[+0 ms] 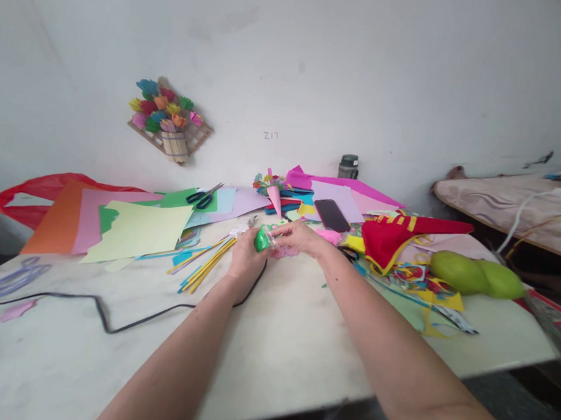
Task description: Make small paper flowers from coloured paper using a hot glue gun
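A small shiny green item [262,239], perhaps in clear plastic, is held between my two hands over the middle of the table. My left hand [248,254] is closed round its left side. The fingers of my right hand [300,237] pinch its right edge; what exactly it is I cannot make out. Just left of my left hand lie thin yellow and blue sticks [210,266], fanned out. A black cord [166,309] runs across the table and passes under my left wrist. Behind my hands lies a pink paper cone [274,200] with colourful cut pieces around it.
Coloured paper sheets [145,228] and dark scissors [204,196] lie at the back left. A phone [332,215], red cloth with yellow trim [387,241], green fruits [470,274] and paper scraps fill the right. A dark bottle [348,167] stands by the wall. Paper flowers [164,110] hang above.
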Available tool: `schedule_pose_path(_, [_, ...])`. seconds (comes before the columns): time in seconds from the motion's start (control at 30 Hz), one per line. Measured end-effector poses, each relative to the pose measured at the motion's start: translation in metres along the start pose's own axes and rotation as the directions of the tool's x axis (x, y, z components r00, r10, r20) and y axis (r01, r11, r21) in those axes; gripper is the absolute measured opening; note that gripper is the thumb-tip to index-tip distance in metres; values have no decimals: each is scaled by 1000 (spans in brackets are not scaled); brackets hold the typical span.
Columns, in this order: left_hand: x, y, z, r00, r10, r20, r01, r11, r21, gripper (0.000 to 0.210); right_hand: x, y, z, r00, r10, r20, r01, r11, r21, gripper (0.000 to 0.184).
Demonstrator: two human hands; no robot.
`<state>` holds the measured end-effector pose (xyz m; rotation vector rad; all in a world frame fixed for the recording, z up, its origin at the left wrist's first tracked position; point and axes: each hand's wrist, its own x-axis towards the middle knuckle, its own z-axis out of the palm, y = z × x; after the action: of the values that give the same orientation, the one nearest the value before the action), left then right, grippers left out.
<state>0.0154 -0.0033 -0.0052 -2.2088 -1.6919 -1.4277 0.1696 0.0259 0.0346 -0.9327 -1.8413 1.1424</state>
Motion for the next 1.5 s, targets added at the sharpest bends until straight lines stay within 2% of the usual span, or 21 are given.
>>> schedule_pose_path(0.2, [2, 1, -2, 998, -55, 24, 55, 998, -13, 29, 7, 3, 5, 971, -210, -114, 187, 965, -184, 11])
schedule_pose_path(0.3, [3, 1, -2, 997, -70, 32, 70, 998, -1, 29, 7, 1, 8, 960, -260, -106, 232, 948, -220, 9])
schedule_pose_path(0.73, [4, 7, -7, 996, -28, 84, 19, 995, 101, 26, 3, 1, 5, 970, -244, -3, 240, 958, -153, 2])
schedule_pose_path(0.9, [5, 3, -7, 998, -5, 62, -5, 988, 154, 26, 3, 2, 6, 977, -213, -11, 210, 969, -131, 5])
schedule_pose_path(1.07, [5, 2, -5, 996, 72, 57, -83, 967, 241, 24, 4, 4, 7, 970, -244, -5, 239, 954, -182, 6])
schedule_pose_path(1.2, [5, 3, -3, 991, 126, 47, -134, 960, 247, 25, 5, 3, 6, 964, -259, -51, 242, 944, -223, 9])
schedule_pose_path(1.33, [5, 2, -3, 995, 89, 32, -94, 969, 227, 25, 3, 1, 3, 962, -269, -39, 258, 948, -188, 9])
schedule_pose_path(1.5, [5, 1, -3, 999, 36, 27, -41, 979, 201, 26, 0, 0, -3, 964, -251, 87, 260, 959, -111, 17])
